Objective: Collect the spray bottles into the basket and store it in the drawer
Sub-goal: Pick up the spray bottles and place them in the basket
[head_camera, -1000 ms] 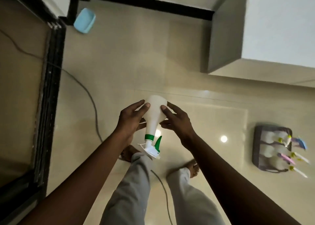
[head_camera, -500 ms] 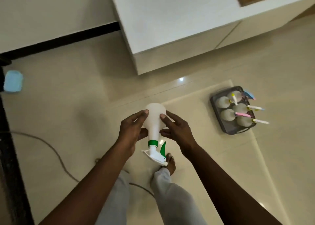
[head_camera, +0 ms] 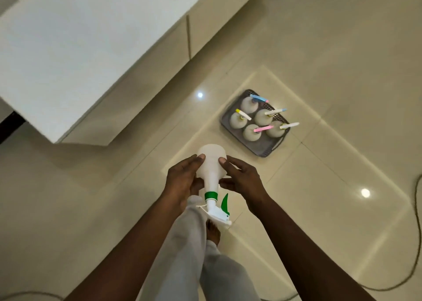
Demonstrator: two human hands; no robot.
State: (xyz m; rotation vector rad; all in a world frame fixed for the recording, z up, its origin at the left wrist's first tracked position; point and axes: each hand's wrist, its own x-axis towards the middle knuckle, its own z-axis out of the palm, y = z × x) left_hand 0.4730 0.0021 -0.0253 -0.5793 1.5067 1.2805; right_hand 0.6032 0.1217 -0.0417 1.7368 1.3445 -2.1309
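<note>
While the white spray bottle (head_camera: 211,163) is hanging nozzle-down above the floor (head_camera: 319,49), the left hand (head_camera: 182,182) and right hand (head_camera: 242,179) are gripping its sides; nearby, the grey basket (head_camera: 271,149) is holding 5 bottles (head_camera: 251,131).

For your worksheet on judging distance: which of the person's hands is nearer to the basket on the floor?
Right. The right hand lies on the bottle's basket side; the left hand is beyond it.

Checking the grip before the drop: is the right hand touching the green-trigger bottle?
Touching. The head view shows the right hand with its fingertips pressed on the green-trigger bottle.
</note>
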